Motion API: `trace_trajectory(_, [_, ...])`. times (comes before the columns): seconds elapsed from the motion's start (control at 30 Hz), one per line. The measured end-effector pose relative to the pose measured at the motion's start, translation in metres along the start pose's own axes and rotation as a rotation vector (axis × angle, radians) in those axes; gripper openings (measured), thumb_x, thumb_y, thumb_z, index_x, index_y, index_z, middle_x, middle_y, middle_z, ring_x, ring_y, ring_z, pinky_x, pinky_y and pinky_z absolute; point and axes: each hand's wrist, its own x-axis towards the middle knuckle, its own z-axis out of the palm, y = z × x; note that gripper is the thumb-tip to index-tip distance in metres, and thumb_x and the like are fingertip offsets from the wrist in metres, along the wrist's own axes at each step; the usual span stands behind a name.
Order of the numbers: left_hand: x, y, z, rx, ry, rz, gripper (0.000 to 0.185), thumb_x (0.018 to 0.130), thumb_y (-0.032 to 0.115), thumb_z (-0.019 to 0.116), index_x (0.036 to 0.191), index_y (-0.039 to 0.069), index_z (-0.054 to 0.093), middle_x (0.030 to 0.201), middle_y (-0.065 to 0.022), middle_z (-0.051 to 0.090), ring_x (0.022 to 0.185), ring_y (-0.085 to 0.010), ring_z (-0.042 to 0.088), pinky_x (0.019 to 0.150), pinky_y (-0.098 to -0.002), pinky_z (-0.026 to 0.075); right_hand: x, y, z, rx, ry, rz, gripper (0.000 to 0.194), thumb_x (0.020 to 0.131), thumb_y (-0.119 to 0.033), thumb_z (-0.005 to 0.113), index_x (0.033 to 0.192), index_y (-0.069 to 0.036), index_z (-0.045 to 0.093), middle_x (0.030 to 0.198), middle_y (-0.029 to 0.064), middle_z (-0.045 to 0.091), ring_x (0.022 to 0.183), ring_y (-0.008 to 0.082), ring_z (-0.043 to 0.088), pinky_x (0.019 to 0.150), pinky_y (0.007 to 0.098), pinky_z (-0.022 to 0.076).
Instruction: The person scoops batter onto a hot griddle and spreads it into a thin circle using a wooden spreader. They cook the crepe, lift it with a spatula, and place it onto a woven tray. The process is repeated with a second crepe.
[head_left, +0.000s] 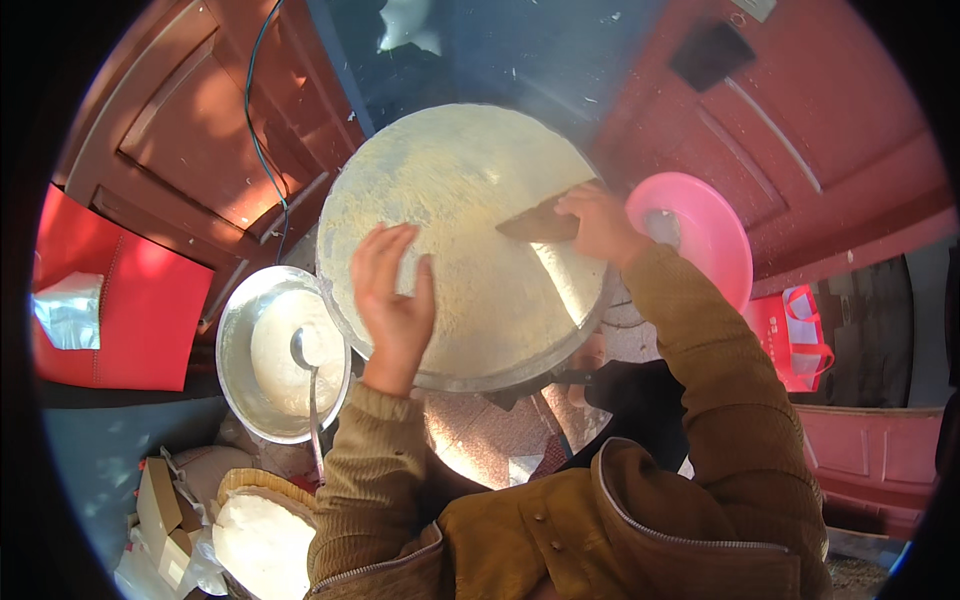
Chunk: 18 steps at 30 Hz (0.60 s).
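A large round griddle (480, 161) stands in front of me, coated with a thin pale layer that looks like batter. My right hand (596, 217) grips a flat dark scraper (536, 216) against its right part. Over the left part of the surface is my left hand (394, 292), fingers spread and holding nothing; whether it touches the layer I cannot tell. Beside the griddle's lower left rim sits a metal basin (234, 352) of whitish batter (277, 349). A metal ladle (300, 349) rests in it, its handle reaching over the rim towards my left sleeve.
A pink plastic basin (724, 232) stands right of the griddle, near my right forearm. At lower left lies a pale round stack (262, 536), beside an open cardboard box (157, 499). A cable (251, 112) hangs along the reddish panel (176, 127). A red bag (787, 341) is at right.
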Motion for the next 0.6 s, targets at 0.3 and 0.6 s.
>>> trace_trajectory(0.3, [0.009,-0.062,-0.034,-0.146,0.324,-0.531,0.026,0.091,-0.003,0.062,0.117,0.001,0.068,0.117,-0.0085,0.066,0.107,-0.0183,0.06,0.096,-0.0316,0.045,0.15,0.04,0.067,-0.039,-0.034,-0.047,0.029,0.068,-0.001,0.066,0.094,-0.005,0.075,0.099,0.0114,0.07,0.104,0.0321,0.063,0.092,0.0418,0.0504])
trace_trajectory(0.6, [0.025,-0.076,-0.029,-0.194,0.351,-0.601,0.029,0.09,-0.003,0.061,0.119,0.0,0.067,0.117,-0.0088,0.066,0.108,-0.0176,0.061,0.095,-0.0325,0.047,0.218,0.032,0.095,-0.059,-0.05,0.043,0.029,0.069,-0.003,0.065,0.096,-0.005,0.076,0.105,0.0136,0.07,0.105,0.0334,0.063,0.093,0.041,0.0506])
